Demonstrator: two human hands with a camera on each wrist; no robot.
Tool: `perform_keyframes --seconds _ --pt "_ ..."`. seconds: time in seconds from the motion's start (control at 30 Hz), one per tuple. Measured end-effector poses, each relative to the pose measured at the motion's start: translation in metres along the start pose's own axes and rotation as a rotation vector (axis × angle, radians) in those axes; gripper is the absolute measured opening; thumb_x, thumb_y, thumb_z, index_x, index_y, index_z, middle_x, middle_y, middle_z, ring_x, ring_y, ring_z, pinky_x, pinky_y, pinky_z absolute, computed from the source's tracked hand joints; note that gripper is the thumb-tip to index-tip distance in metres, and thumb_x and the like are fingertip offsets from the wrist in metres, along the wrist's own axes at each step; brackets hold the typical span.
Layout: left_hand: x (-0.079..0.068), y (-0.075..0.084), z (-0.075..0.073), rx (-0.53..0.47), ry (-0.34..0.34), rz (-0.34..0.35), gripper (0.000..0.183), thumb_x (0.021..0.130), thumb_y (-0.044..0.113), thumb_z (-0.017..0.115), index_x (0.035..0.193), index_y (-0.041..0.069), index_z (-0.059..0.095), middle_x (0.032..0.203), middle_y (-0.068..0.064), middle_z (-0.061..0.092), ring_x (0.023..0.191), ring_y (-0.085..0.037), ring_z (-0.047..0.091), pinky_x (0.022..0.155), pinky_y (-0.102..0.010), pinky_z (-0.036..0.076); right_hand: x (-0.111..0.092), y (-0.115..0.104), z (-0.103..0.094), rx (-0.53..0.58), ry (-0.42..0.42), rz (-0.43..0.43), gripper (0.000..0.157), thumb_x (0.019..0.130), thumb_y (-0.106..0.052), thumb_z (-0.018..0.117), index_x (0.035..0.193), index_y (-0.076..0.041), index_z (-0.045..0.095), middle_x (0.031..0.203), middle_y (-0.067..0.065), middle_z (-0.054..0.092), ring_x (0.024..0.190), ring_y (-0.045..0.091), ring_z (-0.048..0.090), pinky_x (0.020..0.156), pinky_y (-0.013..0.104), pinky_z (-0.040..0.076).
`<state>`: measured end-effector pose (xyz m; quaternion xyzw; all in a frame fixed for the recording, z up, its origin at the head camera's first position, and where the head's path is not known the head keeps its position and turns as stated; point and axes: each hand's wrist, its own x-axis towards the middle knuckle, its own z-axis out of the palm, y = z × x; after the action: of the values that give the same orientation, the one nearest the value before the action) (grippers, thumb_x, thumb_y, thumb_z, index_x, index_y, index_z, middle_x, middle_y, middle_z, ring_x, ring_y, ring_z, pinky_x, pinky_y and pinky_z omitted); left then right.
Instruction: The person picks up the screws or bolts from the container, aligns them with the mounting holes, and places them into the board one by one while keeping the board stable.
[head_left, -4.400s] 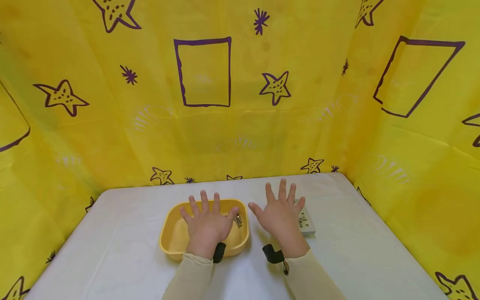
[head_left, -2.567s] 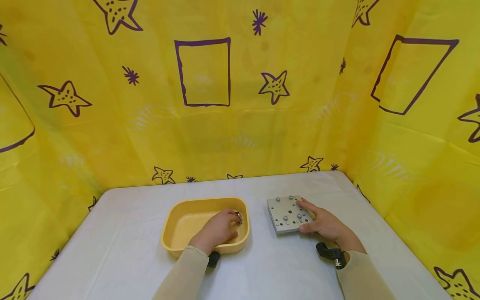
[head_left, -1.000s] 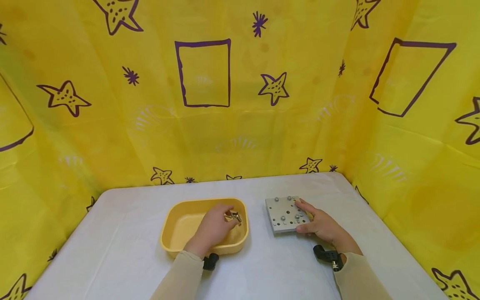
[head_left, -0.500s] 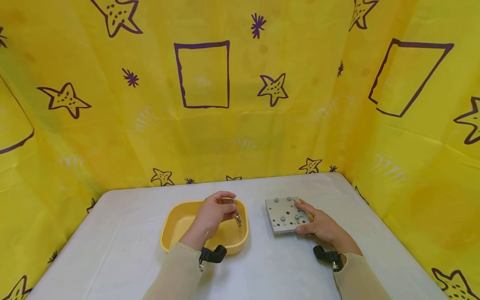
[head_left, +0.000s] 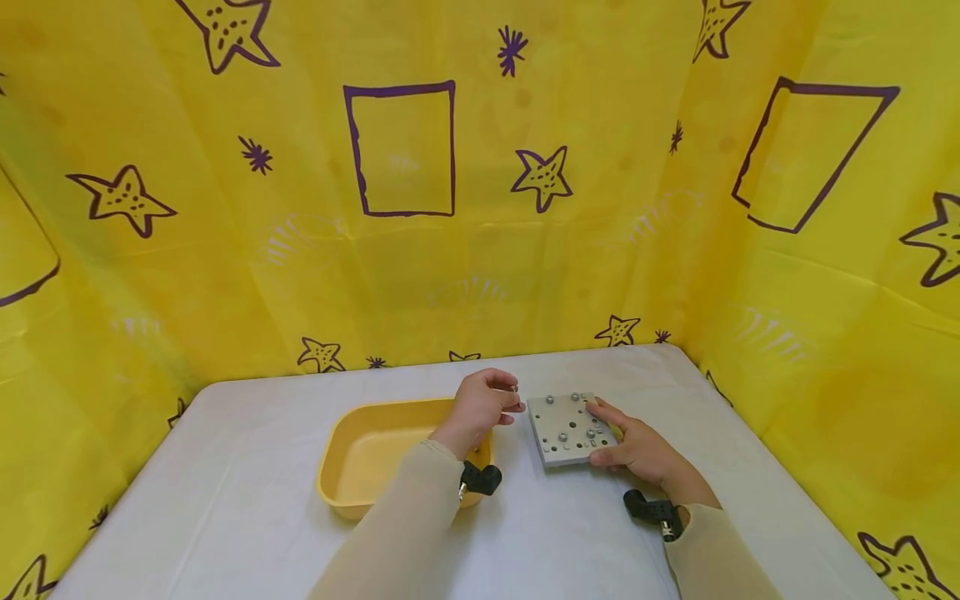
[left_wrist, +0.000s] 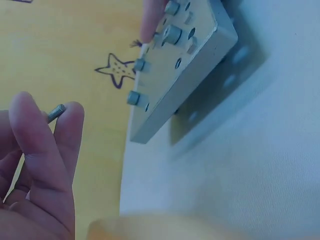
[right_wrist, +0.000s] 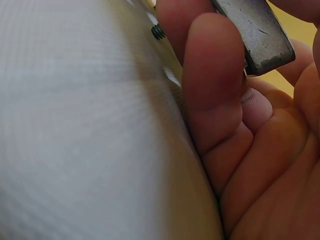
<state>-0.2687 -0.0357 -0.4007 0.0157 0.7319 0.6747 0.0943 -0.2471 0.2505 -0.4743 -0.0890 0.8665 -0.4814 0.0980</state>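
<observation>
My left hand (head_left: 480, 407) is between the yellow tray and the metal plate, just left of the plate. It pinches a small screw (left_wrist: 56, 113), whose threaded end shows between the fingertips; its other end is hidden. The square grey plate (head_left: 557, 421) has several holes, and several socket-head screws (left_wrist: 172, 34) stand in it. My right hand (head_left: 648, 454) grips the plate's right side, thumb at the near edge and a finger on top. Other fingers curl beneath the plate edge (right_wrist: 262, 37). Close by, a threaded screw end (right_wrist: 157, 32) pokes out below.
The yellow tray (head_left: 333, 471) stands on the white-covered table (head_left: 247, 467), partly behind my left forearm. My left hand and wrist hide most of its right end. Yellow curtains (head_left: 405, 283) with drawn stars rise at the table's back and sides.
My left hand reached into the tray, took out a screw and carried it right toward the plate. My right hand took hold of the plate earlier and has stayed there.
</observation>
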Motion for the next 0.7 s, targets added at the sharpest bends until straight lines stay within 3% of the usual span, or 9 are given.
perform_keyframes --seconds 0.2,0.5,0.7 --pt "0.012 -0.008 0.016 0.064 0.005 -0.001 0.015 0.093 0.000 0.066 0.107 0.006 0.066 0.098 -0.010 0.062 0.083 -0.025 0.068 0.068 -0.030 0.057 0.000 -0.001 0.000 -0.008 0.001 -0.017 0.096 0.073 -0.041 0.087 0.155 -0.023 0.040 0.164 -0.002 0.017 0.148 0.034 0.011 0.114 0.061 0.006" --pt "0.016 -0.005 0.027 0.164 0.038 -0.023 0.012 0.093 -0.002 0.066 0.102 0.007 0.066 0.095 -0.011 0.065 0.080 -0.025 0.066 0.067 -0.029 0.057 0.001 0.001 -0.001 -0.015 0.004 -0.035 0.095 0.074 -0.040 0.087 0.154 -0.023 0.040 0.164 -0.001 0.018 0.146 0.033 0.016 0.114 0.060 0.010" --pt "0.019 -0.007 0.031 0.330 0.047 0.004 0.012 0.092 -0.001 0.067 0.104 0.004 0.068 0.090 -0.006 0.063 0.073 -0.022 0.062 0.066 -0.027 0.055 0.003 0.003 0.001 -0.006 0.004 -0.014 0.096 0.071 -0.043 0.087 0.154 -0.026 0.041 0.164 -0.004 0.018 0.145 0.031 0.019 0.114 0.059 0.011"
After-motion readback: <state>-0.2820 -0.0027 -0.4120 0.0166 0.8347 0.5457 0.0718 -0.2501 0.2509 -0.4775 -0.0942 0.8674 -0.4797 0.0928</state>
